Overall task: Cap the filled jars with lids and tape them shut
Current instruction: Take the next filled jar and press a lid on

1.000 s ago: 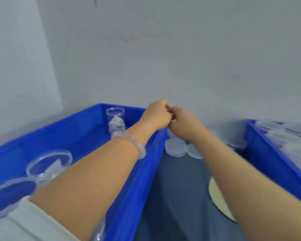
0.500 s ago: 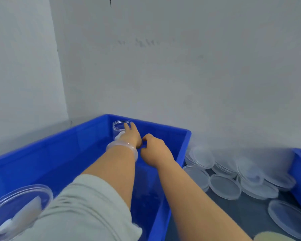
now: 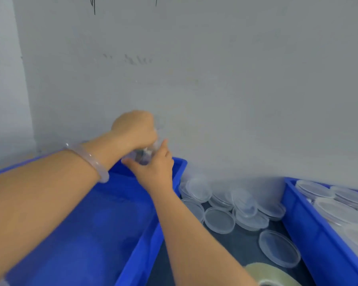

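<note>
Left hand (image 3: 135, 129) grips blurred clear plastic jar (image 3: 142, 156) from above; right hand (image 3: 155, 169) holds its side, over blue plastic crate (image 3: 181, 168).

1 view, from a wide-angle camera worn on the person's head. It looks forward and down along both forearms toward a grey wall (image 3: 236, 79) close ahead. Near mid-frame, the left hand (image 3: 134, 129) and right hand (image 3: 156, 170) hold a blurred clear jar (image 3: 143, 156). A blue crate (image 3: 132, 254) fills the lower left; a second crate (image 3: 310, 234) is cut off at the right edge.
</note>
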`<state>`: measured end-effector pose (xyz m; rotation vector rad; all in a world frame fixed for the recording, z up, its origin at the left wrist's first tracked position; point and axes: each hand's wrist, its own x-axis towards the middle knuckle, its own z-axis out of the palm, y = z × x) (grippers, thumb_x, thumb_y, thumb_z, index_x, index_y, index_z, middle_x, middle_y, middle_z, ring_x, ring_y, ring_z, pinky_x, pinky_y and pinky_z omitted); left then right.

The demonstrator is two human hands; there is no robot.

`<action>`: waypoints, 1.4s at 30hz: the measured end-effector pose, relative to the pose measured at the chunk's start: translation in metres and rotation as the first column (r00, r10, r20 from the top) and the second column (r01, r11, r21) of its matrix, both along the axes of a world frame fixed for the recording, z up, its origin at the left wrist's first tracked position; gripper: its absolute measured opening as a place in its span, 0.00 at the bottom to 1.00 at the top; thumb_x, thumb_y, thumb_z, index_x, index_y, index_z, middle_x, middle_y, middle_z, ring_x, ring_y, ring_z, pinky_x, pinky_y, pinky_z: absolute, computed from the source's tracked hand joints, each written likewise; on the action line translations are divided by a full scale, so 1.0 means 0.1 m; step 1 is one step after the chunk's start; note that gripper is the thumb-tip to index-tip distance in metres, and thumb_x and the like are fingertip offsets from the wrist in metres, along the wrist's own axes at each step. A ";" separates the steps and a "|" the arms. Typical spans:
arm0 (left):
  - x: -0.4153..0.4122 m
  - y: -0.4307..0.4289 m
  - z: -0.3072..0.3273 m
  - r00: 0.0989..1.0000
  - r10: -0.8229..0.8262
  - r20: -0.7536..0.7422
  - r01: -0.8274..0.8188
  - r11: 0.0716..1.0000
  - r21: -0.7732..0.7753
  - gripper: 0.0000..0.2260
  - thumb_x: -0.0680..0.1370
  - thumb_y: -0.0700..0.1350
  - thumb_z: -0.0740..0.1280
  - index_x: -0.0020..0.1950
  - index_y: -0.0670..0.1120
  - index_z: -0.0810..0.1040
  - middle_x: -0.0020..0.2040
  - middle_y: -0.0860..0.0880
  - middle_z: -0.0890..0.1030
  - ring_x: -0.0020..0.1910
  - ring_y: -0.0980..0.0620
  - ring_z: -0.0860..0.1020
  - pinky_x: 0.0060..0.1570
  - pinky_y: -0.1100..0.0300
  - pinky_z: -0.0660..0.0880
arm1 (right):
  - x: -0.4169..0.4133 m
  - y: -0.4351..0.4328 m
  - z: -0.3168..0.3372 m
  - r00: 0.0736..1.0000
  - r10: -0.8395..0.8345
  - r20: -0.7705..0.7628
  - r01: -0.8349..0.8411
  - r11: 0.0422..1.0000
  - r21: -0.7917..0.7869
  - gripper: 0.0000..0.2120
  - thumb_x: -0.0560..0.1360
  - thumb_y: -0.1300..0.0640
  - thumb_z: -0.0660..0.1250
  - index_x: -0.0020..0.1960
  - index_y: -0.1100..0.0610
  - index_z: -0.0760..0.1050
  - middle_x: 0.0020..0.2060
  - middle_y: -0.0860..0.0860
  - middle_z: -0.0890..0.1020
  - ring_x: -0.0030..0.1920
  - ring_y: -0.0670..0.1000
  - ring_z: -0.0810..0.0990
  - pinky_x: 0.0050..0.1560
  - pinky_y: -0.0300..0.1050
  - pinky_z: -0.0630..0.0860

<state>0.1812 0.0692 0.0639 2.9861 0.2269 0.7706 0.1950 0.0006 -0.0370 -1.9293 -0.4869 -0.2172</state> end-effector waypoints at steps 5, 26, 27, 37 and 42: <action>-0.59 -0.76 0.51 0.951 -0.287 0.117 0.282 0.957 0.062 0.09 0.75 0.46 0.63 0.44 0.45 0.82 0.41 0.45 0.83 0.43 0.43 0.80 0.40 0.56 0.73 | -0.24 -0.68 0.42 0.989 -0.145 0.038 0.123 0.933 0.339 0.57 0.58 0.44 0.80 0.75 0.54 0.51 0.64 0.53 0.73 0.64 0.52 0.73 0.62 0.53 0.74; -0.14 -1.26 -1.65 0.771 -0.221 -0.598 0.150 0.975 -0.166 0.22 0.82 0.45 0.60 0.74 0.40 0.63 0.73 0.41 0.66 0.70 0.43 0.67 0.66 0.54 0.65 | -1.75 -1.83 -1.41 0.982 -0.131 -0.133 0.153 0.974 0.170 0.37 0.54 0.46 0.79 0.57 0.34 0.64 0.54 0.39 0.78 0.55 0.41 0.78 0.54 0.45 0.77; -0.13 -1.28 -1.73 0.762 -0.222 -0.608 0.169 0.975 -0.144 0.22 0.82 0.47 0.60 0.74 0.41 0.62 0.74 0.41 0.63 0.72 0.43 0.63 0.68 0.53 0.63 | -1.74 -1.83 -1.42 0.982 -0.132 -0.137 0.157 0.970 0.187 0.37 0.54 0.47 0.79 0.58 0.33 0.64 0.54 0.39 0.78 0.55 0.41 0.78 0.54 0.45 0.78; -0.26 -1.28 -1.94 0.965 -0.263 0.012 0.223 0.791 -0.570 0.14 0.72 0.44 0.72 0.35 0.46 0.68 0.36 0.47 0.74 0.35 0.50 0.71 0.34 0.54 0.68 | -1.69 -1.84 -1.40 0.978 -0.149 -0.146 0.174 0.969 0.176 0.40 0.53 0.45 0.78 0.61 0.37 0.65 0.56 0.38 0.76 0.57 0.40 0.77 0.56 0.45 0.77; -0.36 -1.39 -1.70 0.949 -0.313 -0.028 0.229 0.749 -0.621 0.20 0.70 0.47 0.76 0.32 0.45 0.64 0.30 0.50 0.69 0.30 0.52 0.65 0.29 0.59 0.61 | -1.73 -1.87 -1.39 0.974 -0.167 -0.152 0.192 0.966 0.171 0.41 0.54 0.43 0.78 0.63 0.36 0.62 0.56 0.36 0.75 0.58 0.38 0.75 0.57 0.43 0.76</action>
